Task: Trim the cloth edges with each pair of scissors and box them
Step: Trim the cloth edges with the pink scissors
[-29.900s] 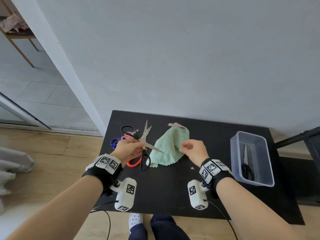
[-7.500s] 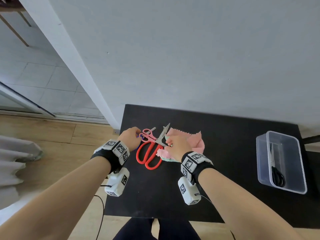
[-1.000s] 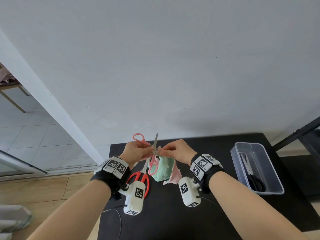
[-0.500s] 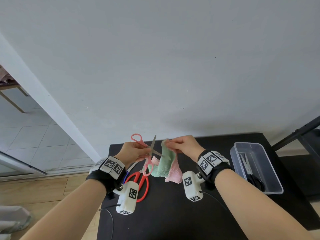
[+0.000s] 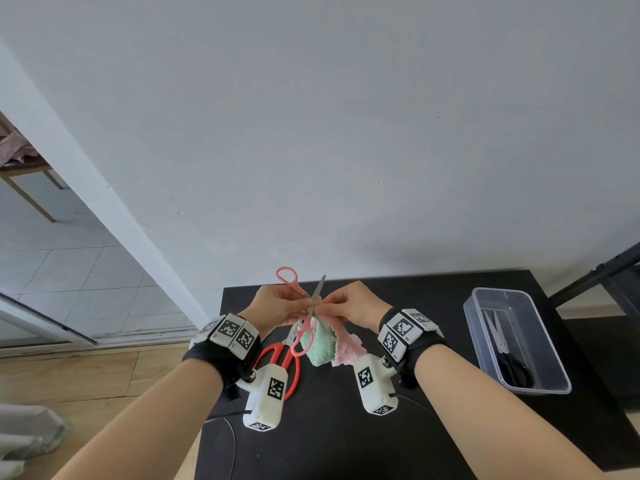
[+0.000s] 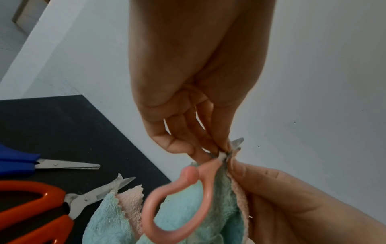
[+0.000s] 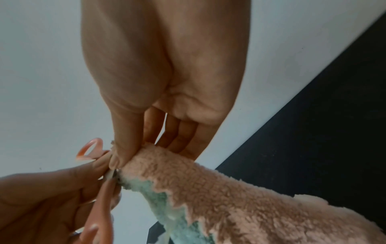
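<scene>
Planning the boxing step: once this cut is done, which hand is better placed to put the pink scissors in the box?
Probably the left hand: it holds the pink scissors, while the right hand pinches the cloth.

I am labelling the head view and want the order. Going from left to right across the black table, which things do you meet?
Red scissors → pink scissors, held up by the left hand → green and pink cloth, held by the right hand → clear box holding black scissors.

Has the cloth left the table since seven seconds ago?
Yes. The cloth now hangs above the black table, pinched by the right hand.
</scene>
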The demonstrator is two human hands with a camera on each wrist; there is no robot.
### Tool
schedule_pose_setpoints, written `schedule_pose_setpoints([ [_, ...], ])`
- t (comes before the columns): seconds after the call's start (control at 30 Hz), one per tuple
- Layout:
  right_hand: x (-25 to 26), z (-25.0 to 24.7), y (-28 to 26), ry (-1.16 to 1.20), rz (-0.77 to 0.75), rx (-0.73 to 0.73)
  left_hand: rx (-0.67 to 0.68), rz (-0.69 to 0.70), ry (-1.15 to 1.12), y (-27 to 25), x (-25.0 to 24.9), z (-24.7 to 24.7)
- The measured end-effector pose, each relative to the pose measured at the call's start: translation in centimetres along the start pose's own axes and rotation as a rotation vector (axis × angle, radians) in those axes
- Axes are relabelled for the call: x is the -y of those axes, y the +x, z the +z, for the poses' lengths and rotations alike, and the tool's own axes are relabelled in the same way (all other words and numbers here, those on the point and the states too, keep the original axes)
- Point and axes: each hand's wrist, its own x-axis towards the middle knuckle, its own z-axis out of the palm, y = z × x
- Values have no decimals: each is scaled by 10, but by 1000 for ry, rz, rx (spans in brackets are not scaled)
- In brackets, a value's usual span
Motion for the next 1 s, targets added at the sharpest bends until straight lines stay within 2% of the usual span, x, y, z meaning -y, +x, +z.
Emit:
schedule_pose_setpoints([
  [0.2,2,-4,-4,-60,-32,12,-6,7,-40,-1,0,-1],
  [0.73,-8,-17,-5,-155,3,47,-31,-2,-7,1,8,-1],
  [0.8,-11,-21,-6,-173,8,45,-56,4,-32,1,7,-4],
  [0.87,-18,-27,-8,-188,22,16,-140,5,-105,3,5,-14],
  [0.93,-24,-33,-10,-51,47,-55,-228,12,-211,6,4,-26],
  [1.0,-26,-31,-12,220,53,-131,-263,20,-313,6,2,-33],
])
